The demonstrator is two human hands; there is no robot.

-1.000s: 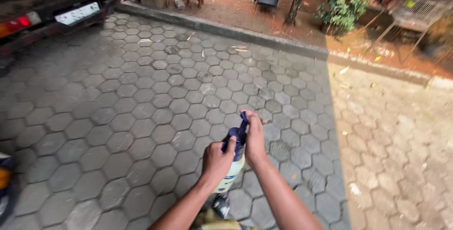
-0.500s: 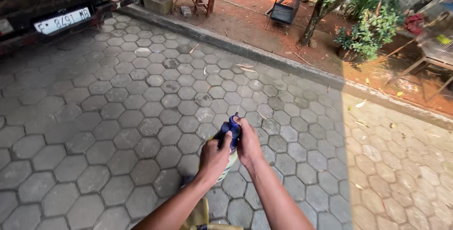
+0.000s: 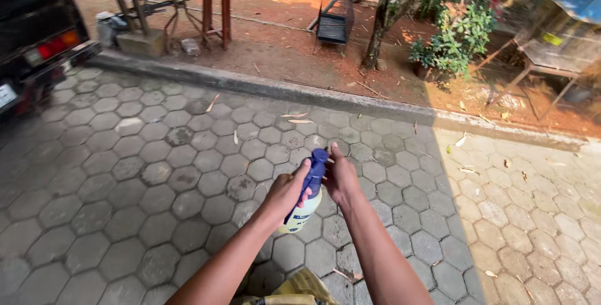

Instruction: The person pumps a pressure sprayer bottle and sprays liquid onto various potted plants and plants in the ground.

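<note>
A pump spray bottle [image 3: 305,214] with a pale yellowish body and a dark blue top is held out in front of me over the paving. My left hand [image 3: 285,193] wraps around its neck and blue handle. My right hand [image 3: 342,176] grips the blue pump knob at the top, fingers closed on it. Both forearms reach up from the bottom of the view. Most of the bottle's body is hidden behind my left hand.
Grey hexagonal pavers [image 3: 156,173] cover the ground up to a concrete curb [image 3: 282,92]. A dark vehicle's rear [image 3: 31,36] stands at the left. Beyond the curb on red soil are a wooden stool [image 3: 216,4], a tree trunk [image 3: 379,26] and a green shrub [image 3: 457,36].
My view has swung right and up, so the vehicle slid to the left edge and more of the yard shows. Both hands stay on the bottle, and the pump knob sits a little higher.
</note>
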